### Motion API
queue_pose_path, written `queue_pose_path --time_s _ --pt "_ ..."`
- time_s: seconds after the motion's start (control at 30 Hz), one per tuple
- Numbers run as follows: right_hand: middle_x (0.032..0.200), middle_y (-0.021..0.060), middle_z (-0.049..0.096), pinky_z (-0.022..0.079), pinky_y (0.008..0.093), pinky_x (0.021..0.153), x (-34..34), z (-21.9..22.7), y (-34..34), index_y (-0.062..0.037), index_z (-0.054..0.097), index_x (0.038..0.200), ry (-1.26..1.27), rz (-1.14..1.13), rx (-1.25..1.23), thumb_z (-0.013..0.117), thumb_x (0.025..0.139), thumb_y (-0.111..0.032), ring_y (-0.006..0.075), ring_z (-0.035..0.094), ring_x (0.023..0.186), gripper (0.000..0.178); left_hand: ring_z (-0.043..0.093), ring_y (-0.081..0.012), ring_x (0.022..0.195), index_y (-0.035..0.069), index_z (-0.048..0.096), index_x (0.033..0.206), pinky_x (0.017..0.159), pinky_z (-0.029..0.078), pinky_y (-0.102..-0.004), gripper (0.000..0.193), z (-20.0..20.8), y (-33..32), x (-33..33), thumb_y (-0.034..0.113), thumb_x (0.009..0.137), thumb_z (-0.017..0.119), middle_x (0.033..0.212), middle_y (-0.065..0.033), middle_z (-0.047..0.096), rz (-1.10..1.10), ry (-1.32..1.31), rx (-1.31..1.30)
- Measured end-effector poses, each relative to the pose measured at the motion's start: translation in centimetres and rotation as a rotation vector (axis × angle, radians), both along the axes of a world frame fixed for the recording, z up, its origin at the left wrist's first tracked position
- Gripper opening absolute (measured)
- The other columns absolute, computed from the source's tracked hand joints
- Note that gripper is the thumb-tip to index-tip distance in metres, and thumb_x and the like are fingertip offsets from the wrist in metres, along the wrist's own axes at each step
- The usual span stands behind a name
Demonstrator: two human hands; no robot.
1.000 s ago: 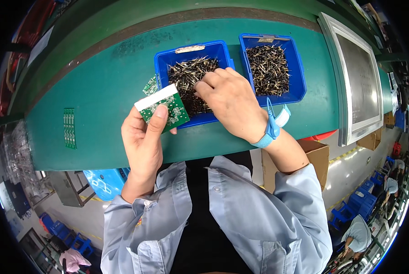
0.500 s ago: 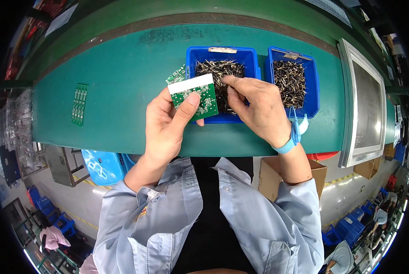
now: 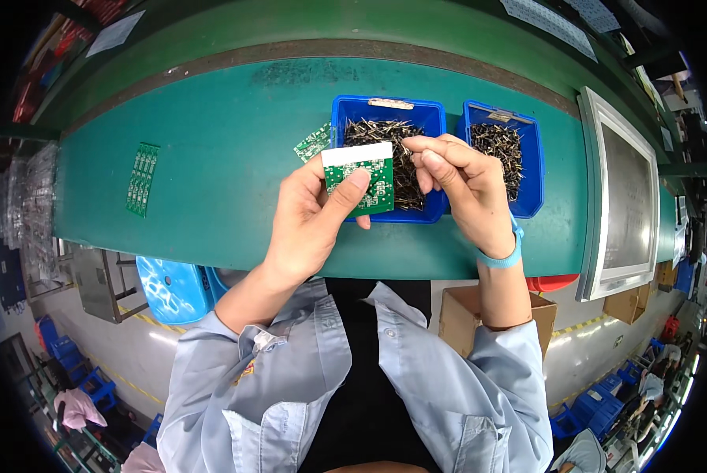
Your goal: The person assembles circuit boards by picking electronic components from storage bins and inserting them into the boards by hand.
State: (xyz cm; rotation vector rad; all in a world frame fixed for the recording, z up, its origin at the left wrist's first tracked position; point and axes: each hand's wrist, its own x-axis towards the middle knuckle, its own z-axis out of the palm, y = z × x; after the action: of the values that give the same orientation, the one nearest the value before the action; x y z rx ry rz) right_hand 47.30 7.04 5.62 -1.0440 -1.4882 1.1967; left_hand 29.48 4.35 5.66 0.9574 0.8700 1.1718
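A green circuit board (image 3: 377,189) with a white strip along its top edge is gripped in my left hand (image 3: 310,217), the thumb lying across its face. My right hand (image 3: 468,177), with a light blue band (image 3: 501,256) round its wrist, is pinched just right of the board, above the near blue bin (image 3: 385,103). What its fingertips hold, if anything, is too small to make out. Dark, thin-legged electronic parts (image 3: 412,185) fill that bin, partly hidden by my hands and the board. More green boards (image 3: 314,142) lie behind my left hand.
A second blue bin (image 3: 536,177) of similar parts (image 3: 495,146) stands to the right. Beyond it is a metal-framed panel (image 3: 633,189). A narrow green board strip (image 3: 142,180) lies on the left of the green table (image 3: 211,173). A cardboard box (image 3: 457,315) stands below the table edge.
My right hand has turned and lifted from among the parts, its fingers now pinched beside the board. My left hand has shifted slightly right with the board. The whole view has moved a little.
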Motion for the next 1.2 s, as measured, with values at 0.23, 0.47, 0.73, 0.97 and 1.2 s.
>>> queue_pose_path --time_s 0.23,0.47,0.73,0.97,1.2 --pt "0.071 0.0081 0.059 0.043 0.0169 0.053 0.3 0.6 -0.8 0.0034 0.06 0.087 0.342 -0.011 -0.257 0.058 0.077 0.0 0.0114 0.055 0.063 0.011 0.053 -0.0116 0.063 -0.006 0.049 0.101 0.052 0.045 -0.0204 0.02 0.2 0.3 0.8 0.004 0.084 0.049 0.081 -0.0105 0.057 -0.055 -0.054 -0.001" --pt "0.072 0.0082 0.059 0.046 0.0178 0.057 0.1 0.0 -1.4 0.0042 0.059 0.087 0.31 -0.013 -0.138 0.059 0.076 0.003 0.011 0.056 0.065 0.011 0.055 -0.0122 0.065 -0.005 0.048 0.102 0.053 0.046 -0.021 0.021 0.3 0.4 1.7 0.005 0.084 0.049 0.083 -0.0111 0.058 -0.083 -0.157 -0.073" --pt "0.074 0.0088 0.06 0.048 0.0198 0.061 -0.4 0.4 -1.9 0.0024 0.058 0.083 0.265 -0.066 -0.038 0.06 0.073 0.006 0.012 0.057 0.066 0.01 0.056 -0.0128 0.066 -0.005 0.049 0.103 0.052 0.046 -0.0209 0.023 0.0 0.2 1.8 0.008 0.084 0.048 0.086 -0.0121 0.059 -0.081 -0.201 -0.084" --pt "0.076 0.0077 0.062 0.047 0.0211 0.06 -0.2 -0.3 -1.7 0.0018 0.059 0.078 0.091 -0.078 0.238 0.061 0.069 0.009 0.012 0.056 0.065 0.011 0.054 -0.0115 0.065 -0.004 0.05 0.1 0.051 0.045 -0.0198 0.021 0.1 0.0 1.9 0.007 0.082 0.053 0.082 -0.01 0.058 -0.055 -0.233 -0.125" --pt "0.074 0.0055 0.062 0.046 0.0207 0.059 -0.1 -0.1 -1.7 0.002 0.059 0.074 -0.052 -0.035 0.337 0.062 0.068 0.008 0.0107 0.055 0.063 0.009 0.053 -0.0095 0.065 -0.002 0.052 0.095 0.056 0.045 -0.019 0.019 -0.2 0.0 1.6 0.004 0.078 0.059 0.08 -0.0067 0.058 -0.064 -0.149 -0.147"
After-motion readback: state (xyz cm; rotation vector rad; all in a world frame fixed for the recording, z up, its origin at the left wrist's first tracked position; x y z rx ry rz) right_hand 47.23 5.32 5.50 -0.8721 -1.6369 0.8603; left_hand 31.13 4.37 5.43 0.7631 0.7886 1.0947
